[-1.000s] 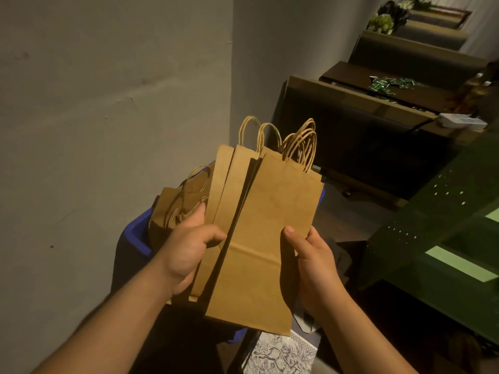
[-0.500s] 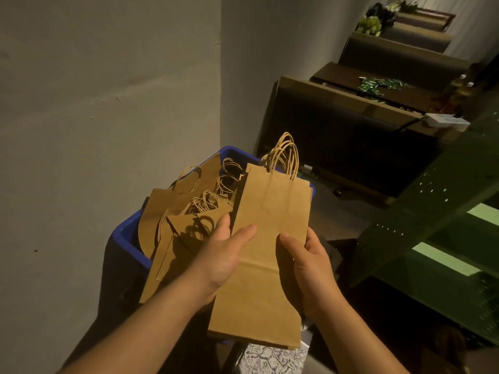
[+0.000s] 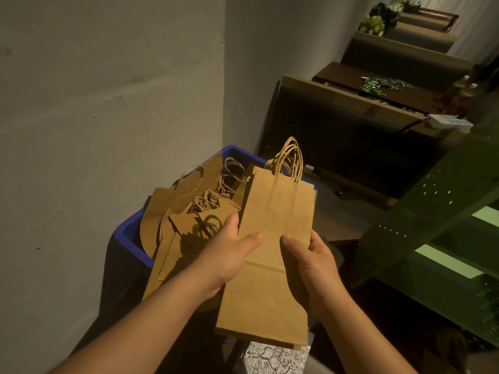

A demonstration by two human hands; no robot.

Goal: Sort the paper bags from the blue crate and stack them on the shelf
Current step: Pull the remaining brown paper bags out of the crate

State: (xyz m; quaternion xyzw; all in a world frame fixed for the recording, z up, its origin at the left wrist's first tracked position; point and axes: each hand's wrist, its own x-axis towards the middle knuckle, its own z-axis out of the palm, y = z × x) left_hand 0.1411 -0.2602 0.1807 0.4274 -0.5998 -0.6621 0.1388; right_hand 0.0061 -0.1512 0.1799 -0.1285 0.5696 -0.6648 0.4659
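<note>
At the far left a plain grey wall (image 3: 94, 103) is seen, and against it the blue crate (image 3: 127, 233) is set, filled with loose brown paper bags (image 3: 172, 211) whose twisted handles are tangled together. Over the crate's near edge a flat stack of paper bags (image 3: 272, 238) is held upright, handles pointing away. The stack's left edge is gripped by the left hand (image 3: 229, 255), thumb laid across the front. Its right edge is gripped by the right hand (image 3: 313, 263), thumb likewise on the front. At the right a green perforated shelf (image 3: 432, 217) is seen.
</note>
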